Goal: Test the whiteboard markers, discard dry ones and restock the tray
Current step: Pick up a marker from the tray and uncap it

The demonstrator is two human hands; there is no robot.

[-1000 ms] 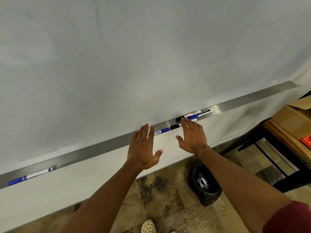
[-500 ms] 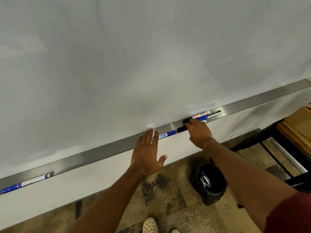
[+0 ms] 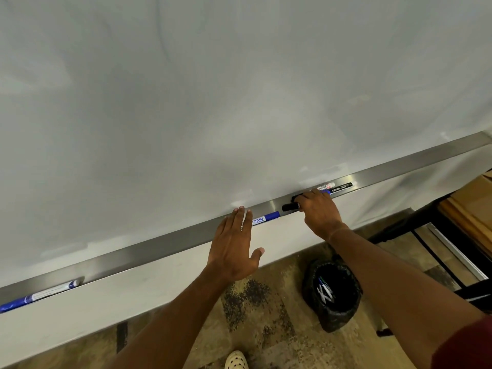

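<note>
- Overhead, in the one head view, a pale grey-white whiteboard point(image 3: 239, 102) fills the upper part of the picture, with a long brushed-metal marker tray point(image 3: 159, 249) running along its lower edge from lower left up to the right.
- The left hand point(image 3: 234, 249) is spread wide and flat, fingers straight and thumb out, with the fingertips over the front of the tray; it holds nothing.
- Just to the right of those fingertips a blue-capped white whiteboard marker point(image 3: 265, 218) lies lengthwise in the tray, partly hidden by the fingers.
- The right hand point(image 3: 318, 210) is curled down over the tray, fingers closed around a black-capped marker point(image 3: 290, 207) whose dark end sticks out to the left of the knuckles.
- Beyond the right hand, three more markers lie close together in the tray: a red-labelled white marker point(image 3: 326, 186), a black-barrelled marker with white lettering point(image 3: 342, 187) and a blue cap point(image 3: 326, 192) just showing at the fingertips.
- Far to the left, well apart from both hands, a blue and white marker point(image 3: 40, 295) lies in the tray.
- Down on the mottled brown floor point(image 3: 253, 302), a black bag-lined bin point(image 3: 332, 294) stands under the right forearm, with several markers inside.
- At the right edge is a brown cardboard box point(image 3: 476, 198) on a dark-framed table point(image 3: 426, 219).
- A pale perforated shoe point(image 3: 235, 360) shows at the bottom edge, and a dark red sleeve point(image 3: 466, 347) at the lower right.
</note>
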